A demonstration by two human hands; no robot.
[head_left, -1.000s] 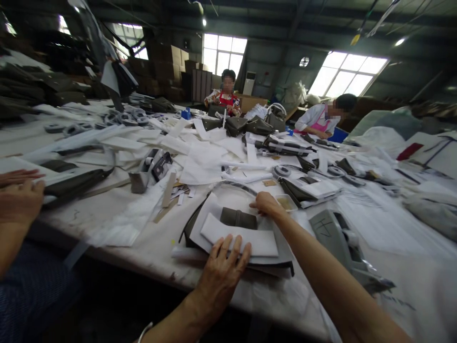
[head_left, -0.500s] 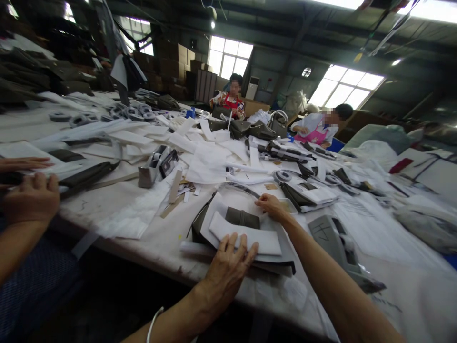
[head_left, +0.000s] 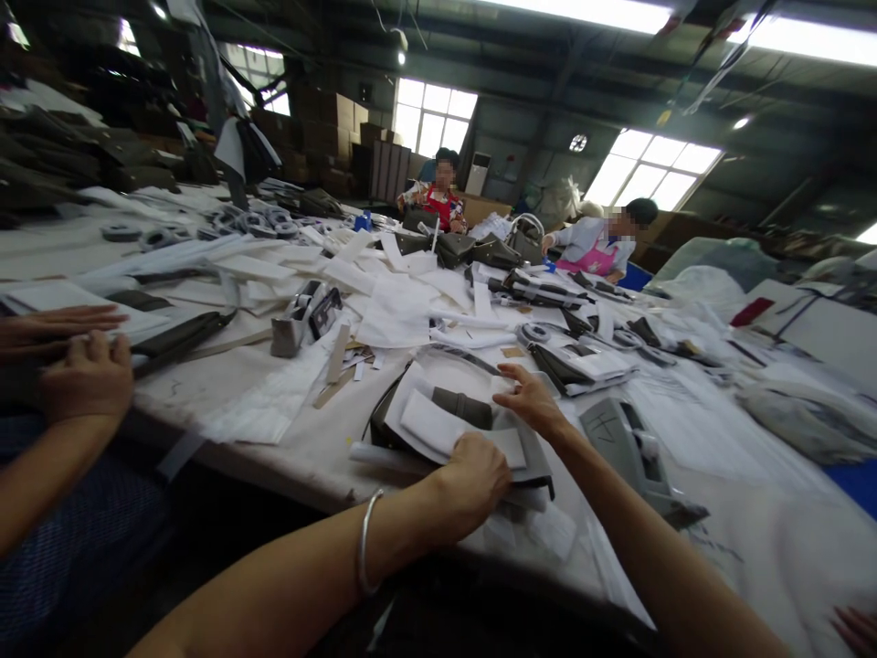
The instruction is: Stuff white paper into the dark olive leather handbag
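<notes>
A dark olive bag [head_left: 387, 419] lies on the table before me, with white sheets over it and a pale padding strip [head_left: 431, 420] on top. My left hand [head_left: 480, 480], a silver bangle on its wrist, is curled over the near edge of that strip; its fingertips are hidden. Beside the bag's right far side is my right hand [head_left: 533, 402], its thumb and forefinger apart. A wrapped handle [head_left: 456, 355] arches behind the bag, close to the right fingers. Between the hands an olive strap or band [head_left: 462, 407] shows.
A tape dispenser [head_left: 630, 457] stands to my right, another dispenser [head_left: 305, 318] at the back left. White packing sheets [head_left: 401, 306] and more bags cover the table. A co-worker's hands [head_left: 89, 366] work at left; two people sit across. Another person's fingers [head_left: 855, 631] show at lower right.
My left hand has gone from lying spread on the padding strip to curling over its near edge. My right fingers have spread from a pinch. The view has shifted slightly.
</notes>
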